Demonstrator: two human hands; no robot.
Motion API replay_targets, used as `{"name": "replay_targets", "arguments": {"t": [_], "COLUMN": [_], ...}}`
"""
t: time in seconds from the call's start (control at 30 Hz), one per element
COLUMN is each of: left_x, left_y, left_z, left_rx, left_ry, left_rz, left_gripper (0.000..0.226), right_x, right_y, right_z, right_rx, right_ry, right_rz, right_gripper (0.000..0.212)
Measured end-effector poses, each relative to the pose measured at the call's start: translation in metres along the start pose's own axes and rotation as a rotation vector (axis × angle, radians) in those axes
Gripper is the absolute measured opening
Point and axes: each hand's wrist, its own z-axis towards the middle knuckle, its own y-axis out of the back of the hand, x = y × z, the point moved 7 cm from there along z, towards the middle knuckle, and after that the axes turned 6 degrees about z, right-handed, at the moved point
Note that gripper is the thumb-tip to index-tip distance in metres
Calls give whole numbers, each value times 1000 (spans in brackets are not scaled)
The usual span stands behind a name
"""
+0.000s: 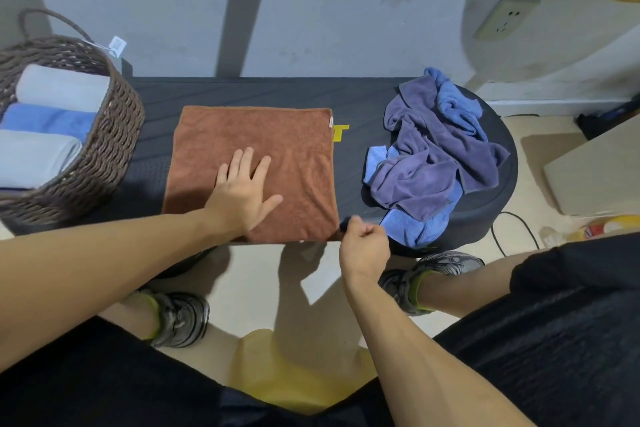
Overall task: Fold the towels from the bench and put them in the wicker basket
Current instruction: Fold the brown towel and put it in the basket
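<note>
A brown towel lies flat and square on the middle of the black bench. My left hand rests palm down on the towel, fingers spread. My right hand is curled at the towel's near right corner and seems to pinch it. To the right, a crumpled heap of purple towel and blue towel lies on the bench's round end. The wicker basket stands on the bench's left end and holds folded grey and blue towels.
The bench stands against a grey wall with a socket. My shoes are on the pale floor below the bench. A cable runs on the floor at the right, near a board and a bottle.
</note>
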Motion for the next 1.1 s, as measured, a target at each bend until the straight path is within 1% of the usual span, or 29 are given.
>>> {"name": "replay_targets", "arguments": {"t": [0.03,0.1,0.13,0.17,0.23,0.27,0.3,0.33,0.4,0.43,0.47,0.53,0.6,0.63,0.7,0.77,0.83,0.9,0.97,1.0,1.1], "left_x": [0,2,4,9,24,34,45,55,77,84,88,88,88,89,90,93,97,106,117,121,124], "left_y": [5,14,16,14,4,-1,-4,-6,-7,-7,-6,-4,0,3,9,15,17,15,17,20,25], "left_z": [-8,-23,-30,-36,-50,-56,-62,-67,-78,-83,-88,-95,-97,-97,-99,-101,-100,-96,-90,-87,-79], "left_rx": [-67,-178,-180,-156,-79,-49,-35,-27,-10,-6,-8,-9,-27,-46,-98,-173,-181,-109,-62,-45,61], "left_ry": [-36,-89,-106,-114,-90,-67,-40,-2,115,149,146,78,39,32,8,-17,-22,31,95,119,129], "left_rz": [6,2,-19,-44,-88,-84,-65,-53,-94,-120,-118,-77,-79,-105,-172,-227,-290,-350,-369,-367,-325], "left_gripper": [68,47,39,35,33,34,35,37,42,45,48,51,45,39,22,13,14,13,10,9,9], "right_x": [16,48,60,67,67,60,51,42,34,32,31,29,28,29,31,33,34,35,39,43,65], "right_y": [-3,-25,-39,-54,-78,-85,-88,-86,-73,-67,-65,-67,-69,-70,-71,-71,-73,-76,-77,-75,-65], "right_z": [-3,-16,-25,-33,-42,-42,-39,-33,-21,-18,-18,-25,-31,-35,-41,-44,-47,-46,-40,-36,-27], "right_rx": [19,177,272,365,519,570,608,624,572,529,508,530,510,473,387,346,392,477,581,630,725], "right_ry": [156,474,606,715,851,872,846,780,614,575,586,663,770,844,996,1091,1162,1219,1190,1149,1063], "right_rz": [9,-41,-100,-177,-377,-493,-577,-588,-421,-356,-365,-501,-697,-806,-966,-994,-996,-1017,-1052,-1061,-1136], "right_gripper": [26,13,8,11,24,34,44,49,47,47,50,64,74,74,63,49,43,43,45,40,13]}}
